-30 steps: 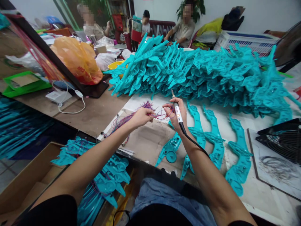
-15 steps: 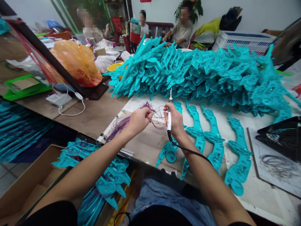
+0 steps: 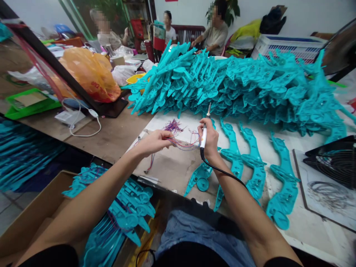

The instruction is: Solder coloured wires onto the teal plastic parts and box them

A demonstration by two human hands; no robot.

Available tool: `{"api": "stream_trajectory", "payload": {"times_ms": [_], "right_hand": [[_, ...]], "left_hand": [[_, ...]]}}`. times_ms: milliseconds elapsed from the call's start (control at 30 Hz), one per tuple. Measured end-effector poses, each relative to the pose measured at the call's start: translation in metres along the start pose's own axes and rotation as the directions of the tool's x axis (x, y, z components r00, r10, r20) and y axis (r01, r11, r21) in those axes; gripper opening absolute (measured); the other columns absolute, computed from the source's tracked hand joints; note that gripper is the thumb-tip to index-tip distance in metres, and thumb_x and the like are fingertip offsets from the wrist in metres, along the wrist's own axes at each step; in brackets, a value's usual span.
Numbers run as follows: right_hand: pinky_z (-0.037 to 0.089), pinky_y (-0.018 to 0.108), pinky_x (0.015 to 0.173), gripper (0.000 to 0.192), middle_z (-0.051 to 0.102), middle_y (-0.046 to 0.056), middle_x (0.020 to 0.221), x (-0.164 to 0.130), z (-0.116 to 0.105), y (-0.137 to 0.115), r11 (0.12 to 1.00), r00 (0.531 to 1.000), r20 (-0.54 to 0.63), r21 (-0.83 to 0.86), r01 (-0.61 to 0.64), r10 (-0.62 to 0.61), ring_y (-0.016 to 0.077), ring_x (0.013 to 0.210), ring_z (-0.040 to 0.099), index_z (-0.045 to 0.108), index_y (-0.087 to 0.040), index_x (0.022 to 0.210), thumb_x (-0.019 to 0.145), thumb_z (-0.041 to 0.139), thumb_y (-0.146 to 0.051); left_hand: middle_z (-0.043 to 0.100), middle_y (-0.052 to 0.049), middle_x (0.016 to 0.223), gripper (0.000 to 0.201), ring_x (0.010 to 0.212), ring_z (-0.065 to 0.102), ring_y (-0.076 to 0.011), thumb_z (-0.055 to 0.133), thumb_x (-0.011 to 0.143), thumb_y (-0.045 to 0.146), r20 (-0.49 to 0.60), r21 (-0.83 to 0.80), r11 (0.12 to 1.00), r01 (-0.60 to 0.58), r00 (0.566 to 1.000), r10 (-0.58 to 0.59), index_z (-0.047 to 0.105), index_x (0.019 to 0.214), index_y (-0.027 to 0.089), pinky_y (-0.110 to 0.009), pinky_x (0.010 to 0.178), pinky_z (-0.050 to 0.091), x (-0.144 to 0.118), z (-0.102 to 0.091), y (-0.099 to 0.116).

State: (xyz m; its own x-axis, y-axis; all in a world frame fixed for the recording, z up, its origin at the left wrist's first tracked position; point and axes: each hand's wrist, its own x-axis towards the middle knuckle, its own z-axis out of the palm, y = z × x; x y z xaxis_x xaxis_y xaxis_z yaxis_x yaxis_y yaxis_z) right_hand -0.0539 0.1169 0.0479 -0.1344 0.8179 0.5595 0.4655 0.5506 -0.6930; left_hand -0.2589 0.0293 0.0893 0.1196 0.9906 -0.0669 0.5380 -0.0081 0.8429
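Observation:
My left hand (image 3: 157, 142) pinches a bundle of thin red and blue wires (image 3: 182, 145) above the table. The strands stretch across toward my right hand (image 3: 209, 135), and others hang below the left wrist. My right fingers are wrapped round the white handle of a soldering iron (image 3: 204, 138), its metal tip pointing up and away from me. A black cord runs from it over my right forearm. Beyond the left hand lies a tangled heap of wire ends (image 3: 174, 126). Several turquoise plastic parts (image 3: 254, 163) lie in a row to the right of my right hand.
A large pile of turquoise parts (image 3: 236, 85) covers the table's back. At the right, a black fan-like device (image 3: 336, 163) sits by a board. Below left, a cardboard box (image 3: 36, 211) stands beside more wired parts (image 3: 125, 211). An orange bag (image 3: 86, 74) and several people are farther back.
My left hand has moved left with the wires, drawing them out. The right hand, with the soldering iron, has shifted slightly right, and the iron leans more to the right.

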Motion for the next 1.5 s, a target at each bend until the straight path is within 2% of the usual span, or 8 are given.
{"api": "stream_trajectory", "payload": {"times_ms": [133,267,367,533,667,1033,1300,1500], "right_hand": [[0.045,0.025,0.065,0.020,0.061,-0.002,0.080,0.005,0.001,-0.012,0.993,0.998,-0.020,0.099,-0.058,0.060,0.0115,0.064,0.057,0.052,-0.025,0.104,0.085,0.050,-0.026],[0.047,0.026,0.064,0.020,0.063,-0.003,0.079,0.006,0.001,-0.015,0.984,0.997,0.006,0.157,-0.079,0.079,0.0123,0.065,0.059,0.051,-0.024,0.104,0.084,0.051,-0.027],[0.047,0.028,0.067,0.022,0.064,-0.003,0.078,0.006,-0.001,-0.010,0.988,0.997,0.017,0.128,-0.082,0.080,0.0139,0.067,0.062,0.052,-0.024,0.103,0.081,0.053,-0.026],[0.048,0.029,0.068,0.026,0.064,-0.003,0.076,0.007,-0.001,-0.003,0.971,0.993,0.067,0.212,-0.107,0.095,0.0136,0.068,0.062,0.050,-0.024,0.102,0.077,0.058,-0.028],[0.051,0.029,0.065,0.034,0.063,-0.004,0.075,0.010,0.000,-0.008,0.883,0.983,0.113,0.435,-0.178,0.143,0.0135,0.068,0.063,0.046,-0.025,0.102,0.073,0.062,-0.029],[0.053,0.025,0.055,0.038,0.059,-0.006,0.077,0.009,0.000,-0.025,0.721,0.978,0.112,0.662,-0.205,0.176,0.0123,0.064,0.065,0.041,-0.027,0.101,0.073,0.064,-0.035],[0.053,0.038,0.081,0.037,0.070,0.000,0.088,0.002,-0.064,-0.015,0.896,0.982,0.138,0.409,-0.173,0.127,0.0194,0.087,0.069,0.045,-0.025,0.100,0.067,0.060,-0.020],[0.045,0.047,0.104,0.032,0.067,0.004,0.117,-0.013,-0.087,-0.049,0.751,0.994,0.102,0.652,-0.105,0.049,0.0218,0.116,0.063,0.040,-0.029,0.101,0.076,0.060,-0.026]], "left_hand": [[0.068,-0.010,0.084,0.014,0.084,0.057,-0.0230,0.058,0.074,0.017,-0.352,0.518,0.842,0.150,0.935,0.050,0.072,0.079,0.016,-0.029,0.066,0.038,0.008,-0.005,-0.010],[0.068,-0.012,0.087,0.017,0.080,0.059,-0.0211,0.057,0.078,0.019,-0.434,0.380,0.913,0.150,0.900,0.033,0.073,0.082,0.016,-0.028,0.064,0.040,0.017,-0.005,-0.008],[0.060,-0.005,0.059,0.018,0.048,0.047,-0.0113,0.055,0.080,0.025,-0.355,-0.164,0.984,0.065,0.927,-0.121,0.069,0.078,0.013,-0.023,0.047,0.031,0.020,-0.016,0.010],[0.054,0.002,0.049,0.012,0.035,0.035,-0.0056,0.055,0.078,0.021,-0.302,-0.640,0.755,-0.144,0.950,-0.075,0.065,0.081,0.015,-0.020,0.039,0.020,0.020,-0.049,0.048],[0.067,-0.002,0.066,0.016,0.044,0.049,-0.0068,0.054,0.083,0.024,-0.307,-0.694,0.702,-0.162,0.948,-0.085,0.064,0.091,0.014,-0.018,0.039,0.023,0.026,-0.052,0.056],[0.066,-0.004,0.068,0.024,0.047,0.043,-0.0046,0.072,0.073,0.020,0.084,-0.626,0.754,0.199,0.978,-0.188,0.068,0.095,0.012,-0.018,0.041,0.013,0.038,0.026,0.033],[0.063,-0.002,0.069,0.029,0.046,0.043,-0.0040,0.070,0.069,0.011,0.082,-0.521,0.848,0.095,0.995,-0.061,0.071,0.098,0.012,-0.019,0.043,0.027,0.010,-0.020,0.063],[0.060,-0.001,0.069,0.029,0.053,0.049,-0.0059,0.066,0.071,0.009,0.096,-0.624,0.782,0.012,0.993,0.061,0.071,0.098,0.015,-0.018,0.046,0.033,-0.018,-0.016,0.111]]}}
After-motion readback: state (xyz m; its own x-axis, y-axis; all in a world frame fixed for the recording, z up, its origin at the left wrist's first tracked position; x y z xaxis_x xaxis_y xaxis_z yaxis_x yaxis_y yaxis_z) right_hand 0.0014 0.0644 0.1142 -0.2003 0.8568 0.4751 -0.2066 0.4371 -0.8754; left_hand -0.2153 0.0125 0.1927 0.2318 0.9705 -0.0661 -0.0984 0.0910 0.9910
